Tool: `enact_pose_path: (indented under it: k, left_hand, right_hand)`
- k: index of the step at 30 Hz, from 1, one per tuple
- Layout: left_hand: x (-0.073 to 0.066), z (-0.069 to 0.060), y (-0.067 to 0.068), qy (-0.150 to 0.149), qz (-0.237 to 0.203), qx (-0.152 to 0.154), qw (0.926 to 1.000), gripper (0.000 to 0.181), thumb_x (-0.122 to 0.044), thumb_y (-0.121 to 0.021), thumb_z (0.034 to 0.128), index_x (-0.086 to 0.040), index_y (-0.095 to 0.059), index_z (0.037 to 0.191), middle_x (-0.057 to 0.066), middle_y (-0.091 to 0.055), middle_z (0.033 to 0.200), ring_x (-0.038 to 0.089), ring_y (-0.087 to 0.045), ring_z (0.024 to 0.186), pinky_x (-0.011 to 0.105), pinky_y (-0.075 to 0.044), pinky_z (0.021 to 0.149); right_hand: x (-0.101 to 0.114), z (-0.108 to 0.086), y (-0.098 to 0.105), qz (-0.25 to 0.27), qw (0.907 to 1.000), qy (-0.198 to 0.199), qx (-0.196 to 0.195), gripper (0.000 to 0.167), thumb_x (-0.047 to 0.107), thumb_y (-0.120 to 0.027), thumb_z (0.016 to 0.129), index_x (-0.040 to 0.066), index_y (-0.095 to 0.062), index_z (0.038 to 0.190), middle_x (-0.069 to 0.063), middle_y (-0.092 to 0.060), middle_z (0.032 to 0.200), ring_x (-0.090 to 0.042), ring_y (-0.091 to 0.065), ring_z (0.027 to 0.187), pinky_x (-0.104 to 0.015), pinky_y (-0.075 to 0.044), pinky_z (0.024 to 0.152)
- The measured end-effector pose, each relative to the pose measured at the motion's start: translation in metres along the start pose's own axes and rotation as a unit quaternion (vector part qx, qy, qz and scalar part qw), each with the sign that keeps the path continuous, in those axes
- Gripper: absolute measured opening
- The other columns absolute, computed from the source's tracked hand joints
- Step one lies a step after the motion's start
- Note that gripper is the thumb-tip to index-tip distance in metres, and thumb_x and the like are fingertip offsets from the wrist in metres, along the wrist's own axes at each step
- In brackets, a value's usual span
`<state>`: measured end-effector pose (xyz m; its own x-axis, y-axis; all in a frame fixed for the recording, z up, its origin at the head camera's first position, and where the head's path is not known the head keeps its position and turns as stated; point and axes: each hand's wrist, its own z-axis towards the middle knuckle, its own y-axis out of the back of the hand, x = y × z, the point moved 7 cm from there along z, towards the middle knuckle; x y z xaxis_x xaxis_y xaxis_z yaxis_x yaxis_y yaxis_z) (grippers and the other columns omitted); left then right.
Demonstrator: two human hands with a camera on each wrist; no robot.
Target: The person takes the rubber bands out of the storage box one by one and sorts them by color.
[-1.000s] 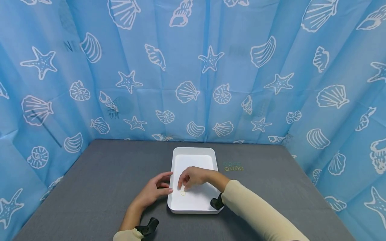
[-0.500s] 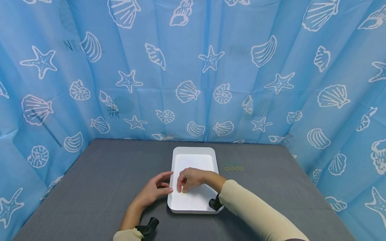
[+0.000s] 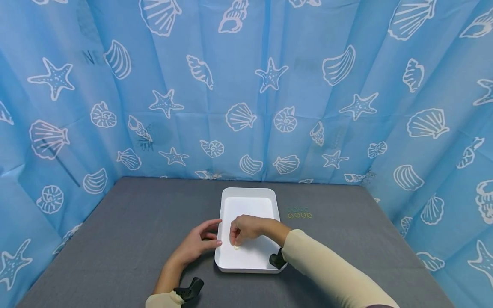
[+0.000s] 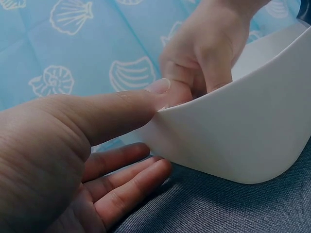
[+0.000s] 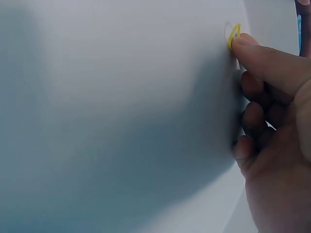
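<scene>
A small yellow rubber band (image 5: 234, 32) is pinched between the thumb and index finger of my right hand (image 3: 246, 227). It stands partly lifted at the floor of the white tray (image 3: 248, 205), as the right wrist view shows. My right hand reaches into the tray's near left part, its other fingers curled below the index finger. My left hand (image 3: 196, 244) is at the tray's left side. In the left wrist view its thumb touches the rim, and the other fingers lie fairly straight by the outer wall (image 4: 243, 141).
To the right of the tray, a row of yellow rubber bands (image 3: 297, 215) lies on the grey table (image 3: 161, 214), with a row of green bands (image 3: 294, 209) just behind. A blue shell-print curtain (image 3: 246, 141) encloses the back and sides.
The yellow rubber band lay flat on the tray floor beside my right fingertips; now thumb and index finger pinch it and tilt it up. My left hand has stayed at the rim.
</scene>
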<state>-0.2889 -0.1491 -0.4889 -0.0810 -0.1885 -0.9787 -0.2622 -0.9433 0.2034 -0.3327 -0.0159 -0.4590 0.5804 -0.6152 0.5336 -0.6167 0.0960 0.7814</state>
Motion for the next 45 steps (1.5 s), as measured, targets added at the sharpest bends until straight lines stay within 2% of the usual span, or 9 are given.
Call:
enact_pose_path:
  k: [9, 18, 24, 32, 41, 45]
  left_hand:
    - [-0.002, 0.0, -0.001, -0.005, -0.004, 0.009, 0.9999, 0.065, -0.011, -0.074, 0.087, -0.004, -0.044, 0.144, 0.024, -0.05, 0.135, 0.025, -0.058, 0.1, 0.034, -0.05, 0.078]
    - [-0.001, -0.001, 0.0, 0.0, 0.005, 0.005, 1.0, 0.064, -0.015, -0.075, 0.0866, -0.007, -0.046, 0.143, 0.021, -0.051, 0.133, 0.025, -0.059, 0.1, 0.033, -0.05, 0.079]
    - [0.001, 0.0, 0.0, 0.006, 0.011, -0.001, 0.9999, 0.064, -0.016, -0.076, 0.0858, -0.008, -0.047, 0.143, 0.02, -0.052, 0.133, 0.025, -0.058, 0.1, 0.035, -0.05, 0.079]
    - [0.001, 0.001, 0.002, 0.014, 0.014, -0.005, 0.9998, 0.064, -0.017, -0.077, 0.0851, -0.01, -0.049, 0.142, 0.018, -0.053, 0.133, 0.026, -0.057, 0.101, 0.037, -0.049, 0.079]
    - [-0.003, -0.001, -0.001, -0.007, 0.007, 0.015, 0.9998, 0.064, -0.015, -0.074, 0.0873, -0.006, -0.046, 0.144, 0.022, -0.05, 0.134, 0.026, -0.057, 0.102, 0.035, -0.049, 0.08]
    - [-0.002, -0.002, 0.0, -0.005, 0.01, 0.012, 0.9999, 0.063, -0.015, -0.074, 0.0876, -0.007, -0.046, 0.144, 0.021, -0.05, 0.134, 0.027, -0.057, 0.102, 0.036, -0.049, 0.08]
  right_hand:
    - [-0.007, -0.006, 0.005, 0.019, 0.9998, -0.001, -0.003, 0.009, 0.005, -0.069, 0.089, 0.01, -0.069, 0.083, 0.007, -0.056, 0.075, -0.005, -0.049, 0.071, -0.021, -0.04, 0.068]
    - [-0.017, -0.016, 0.026, 0.028, 0.9972, 0.02, -0.066, 0.011, 0.0, -0.066, 0.089, 0.009, -0.068, 0.083, 0.007, -0.057, 0.075, -0.006, -0.049, 0.07, -0.024, -0.041, 0.067]
    - [-0.021, -0.032, 0.043, 0.066, 0.9928, 0.024, -0.096, 0.004, 0.003, -0.065, 0.091, 0.002, -0.068, 0.089, 0.004, -0.058, 0.079, -0.008, -0.049, 0.071, -0.026, -0.042, 0.068]
    - [-0.034, -0.054, 0.062, 0.103, 0.9857, 0.023, -0.131, 0.006, 0.0, -0.062, 0.093, 0.003, -0.067, 0.091, 0.001, -0.059, 0.08, -0.012, -0.048, 0.072, -0.028, -0.043, 0.069]
    - [-0.058, -0.082, 0.076, 0.105, 0.975, 0.019, -0.195, 0.004, 0.001, -0.06, 0.094, -0.001, -0.064, 0.093, -0.002, -0.059, 0.084, -0.016, -0.048, 0.075, -0.032, -0.044, 0.07]
    - [-0.069, -0.094, 0.078, 0.104, 0.9698, 0.016, -0.22, 0.004, 0.0, -0.059, 0.094, -0.002, -0.063, 0.094, -0.003, -0.058, 0.084, -0.017, -0.049, 0.075, -0.033, -0.044, 0.07]
